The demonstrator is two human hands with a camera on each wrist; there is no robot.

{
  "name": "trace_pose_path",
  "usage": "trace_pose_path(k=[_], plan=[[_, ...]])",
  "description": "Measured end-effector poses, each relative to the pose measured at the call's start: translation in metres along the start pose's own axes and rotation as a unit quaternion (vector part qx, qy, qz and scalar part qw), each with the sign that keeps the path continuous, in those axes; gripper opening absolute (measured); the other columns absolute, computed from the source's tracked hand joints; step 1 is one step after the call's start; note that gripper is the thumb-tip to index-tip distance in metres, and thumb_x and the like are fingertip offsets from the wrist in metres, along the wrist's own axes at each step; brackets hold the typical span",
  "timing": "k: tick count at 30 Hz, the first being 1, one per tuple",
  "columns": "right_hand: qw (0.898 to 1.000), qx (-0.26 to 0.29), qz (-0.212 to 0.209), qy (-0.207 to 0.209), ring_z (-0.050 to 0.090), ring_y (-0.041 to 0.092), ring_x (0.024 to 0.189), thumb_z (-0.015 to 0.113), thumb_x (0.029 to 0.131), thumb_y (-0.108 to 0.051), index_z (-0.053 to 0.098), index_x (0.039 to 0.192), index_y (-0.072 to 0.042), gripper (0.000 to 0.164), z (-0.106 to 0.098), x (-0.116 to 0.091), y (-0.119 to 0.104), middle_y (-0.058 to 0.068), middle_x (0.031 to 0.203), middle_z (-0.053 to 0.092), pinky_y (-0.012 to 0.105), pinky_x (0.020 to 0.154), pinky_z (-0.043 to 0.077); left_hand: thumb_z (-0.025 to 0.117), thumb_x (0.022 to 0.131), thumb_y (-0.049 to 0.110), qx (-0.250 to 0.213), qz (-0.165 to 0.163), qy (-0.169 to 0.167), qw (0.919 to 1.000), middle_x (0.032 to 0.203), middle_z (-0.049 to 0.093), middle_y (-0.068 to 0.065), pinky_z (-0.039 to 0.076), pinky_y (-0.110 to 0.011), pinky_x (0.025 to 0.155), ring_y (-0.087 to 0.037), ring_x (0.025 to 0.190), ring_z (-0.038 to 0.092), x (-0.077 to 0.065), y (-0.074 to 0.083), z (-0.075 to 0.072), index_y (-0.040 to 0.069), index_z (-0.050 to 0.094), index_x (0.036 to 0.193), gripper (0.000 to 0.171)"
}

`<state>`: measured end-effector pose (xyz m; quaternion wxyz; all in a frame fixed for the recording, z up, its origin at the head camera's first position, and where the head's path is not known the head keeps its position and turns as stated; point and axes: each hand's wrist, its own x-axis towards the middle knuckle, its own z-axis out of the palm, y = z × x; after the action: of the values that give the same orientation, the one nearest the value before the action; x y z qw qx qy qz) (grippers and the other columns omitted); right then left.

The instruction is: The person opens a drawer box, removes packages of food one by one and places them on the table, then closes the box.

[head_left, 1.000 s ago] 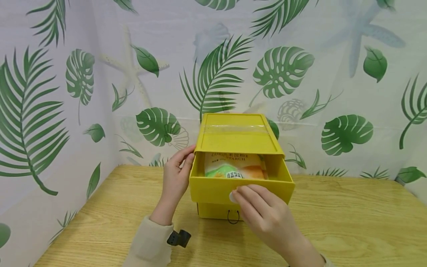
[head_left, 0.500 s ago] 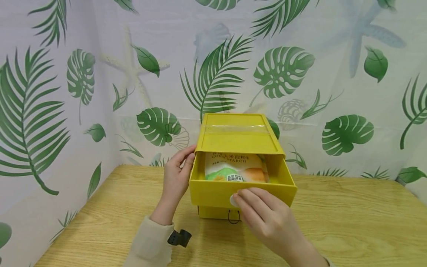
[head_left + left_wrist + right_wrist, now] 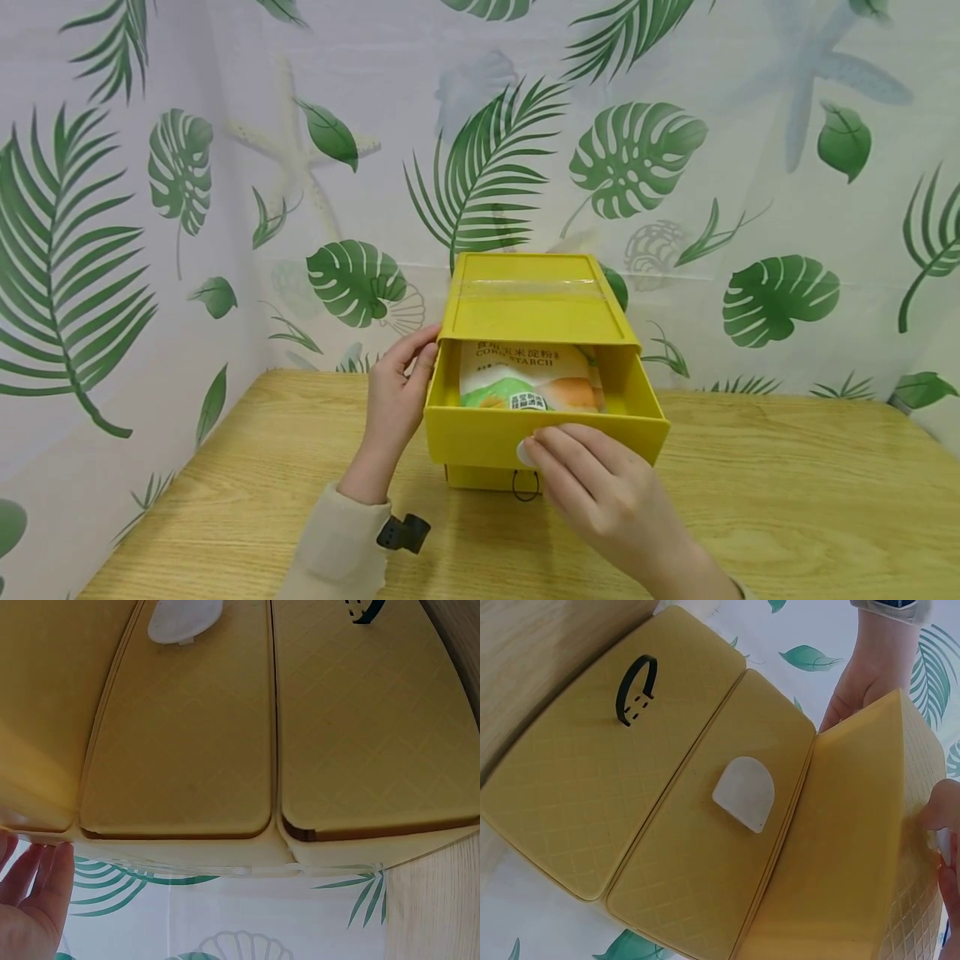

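A yellow drawer cabinet [image 3: 536,318] stands on the table, its top drawer [image 3: 472,437] pulled out toward me. Inside that drawer lies a corn starch bag [image 3: 498,379] with green and orange printing. My right hand [image 3: 603,487] pinches the white tab [image 3: 522,452] on the drawer front. On the cabinet's left side rests my left hand [image 3: 397,387]; the left wrist view shows its fingers [image 3: 52,881] nearly straight against the edge. Below, the shut middle drawer has a white tab [image 3: 746,793] and the bottom one a black loop handle [image 3: 620,705].
The wooden table [image 3: 787,492] reaches out on both sides of the cabinet. A leaf-patterned sheet [image 3: 660,250] hangs close behind it and along the left. Clear tape [image 3: 532,289] crosses the cabinet's top. A black strap [image 3: 403,533] sits at my left wrist.
The top drawer has come slightly farther out toward me with my right hand on its tab, so more of the corn starch bag shows. My left hand stays in place.
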<state>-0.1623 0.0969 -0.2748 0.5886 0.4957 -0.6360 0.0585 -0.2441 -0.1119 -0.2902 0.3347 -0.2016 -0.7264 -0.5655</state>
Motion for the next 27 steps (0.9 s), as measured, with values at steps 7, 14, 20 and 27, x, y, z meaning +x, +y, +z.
trace_pose_path(k=[7, 14, 20, 27], plan=[[1.0, 0.004, 0.0, -0.005, 0.059, 0.024, 0.073, 0.042, 0.091, -0.004, 0.065, 0.088, 0.004, 0.024, -0.002, 0.0, -0.001, 0.013, 0.084, 0.064, 0.029, 0.065, 0.051, 0.05, 0.089, 0.007, 0.002, 0.0, 0.001, 1.0, 0.111, 0.058, -0.015, 0.052, -0.029, 0.07, -0.022, 0.101, 0.055, 0.0, -0.001, -0.001, -0.003, 0.06, 0.111, 0.025], [1.0, 0.008, -0.012, -0.001, 0.059, 0.023, 0.072, 0.042, 0.09, -0.003, 0.065, 0.087, 0.004, 0.024, -0.005, 0.002, -0.003, 0.014, 0.084, 0.064, 0.029, 0.065, 0.051, 0.051, 0.089, 0.005, 0.003, 0.0, 0.003, 1.0, 0.11, 0.058, -0.016, 0.053, -0.028, 0.066, -0.023, 0.098, 0.056, 0.0, 0.0, -0.001, -0.004, 0.06, 0.11, 0.025], [1.0, 0.012, -0.01, -0.016, 0.059, 0.022, 0.073, 0.041, 0.091, -0.005, 0.065, 0.088, 0.004, 0.026, -0.009, 0.002, -0.005, 0.013, 0.085, 0.064, 0.029, 0.064, 0.051, 0.05, 0.089, 0.006, -0.001, -0.009, 0.0, 1.0, 0.111, 0.058, -0.015, 0.052, -0.028, 0.068, -0.023, 0.099, 0.056, 0.0, 0.001, -0.001, -0.004, 0.06, 0.111, 0.025], [1.0, 0.018, -0.01, -0.018, 0.059, 0.023, 0.073, 0.042, 0.092, -0.006, 0.065, 0.088, 0.004, 0.025, -0.01, -0.002, -0.005, 0.013, 0.086, 0.064, 0.029, 0.065, 0.051, 0.05, 0.089, 0.005, -0.006, -0.007, -0.001, 1.0, 0.111, 0.057, -0.016, 0.052, -0.027, 0.068, -0.024, 0.1, 0.055, 0.001, 0.002, -0.001, -0.005, 0.059, 0.11, 0.025]])
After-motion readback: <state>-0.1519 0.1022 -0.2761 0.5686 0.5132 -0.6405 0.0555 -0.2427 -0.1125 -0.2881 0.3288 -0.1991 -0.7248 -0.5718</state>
